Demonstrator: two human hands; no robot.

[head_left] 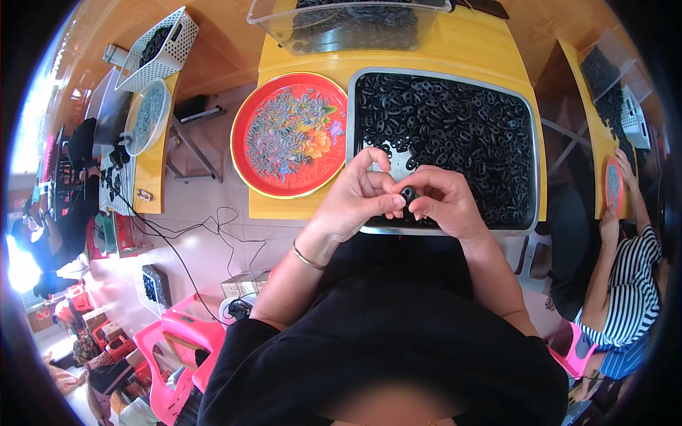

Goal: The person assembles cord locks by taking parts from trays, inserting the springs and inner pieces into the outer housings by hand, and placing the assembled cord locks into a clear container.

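Note:
Over the near edge of a metal tray (534, 142), my two hands meet at a small black two-holed piece (408, 193), which resembles a cord lock. My left hand (361, 195) pinches it from the left between thumb and fingertips; a bracelet circles that wrist. From the right, the thumb and index finger of my right hand (446, 201) close on the same piece. Many similar black pieces (462, 128) fill the metal tray. To its left, a round red tray (241, 153) with a floral print holds a spread of tiny grey pieces (284, 128), too small to tell exactly.
A clear plastic bin (355, 32) of black parts stands at the back of the yellow table (298, 207). On the left table are a white basket (167, 53) and a bowl (148, 117). Pink chairs (160, 355) and cables lie lower left. A person in stripes (621, 284) works at right.

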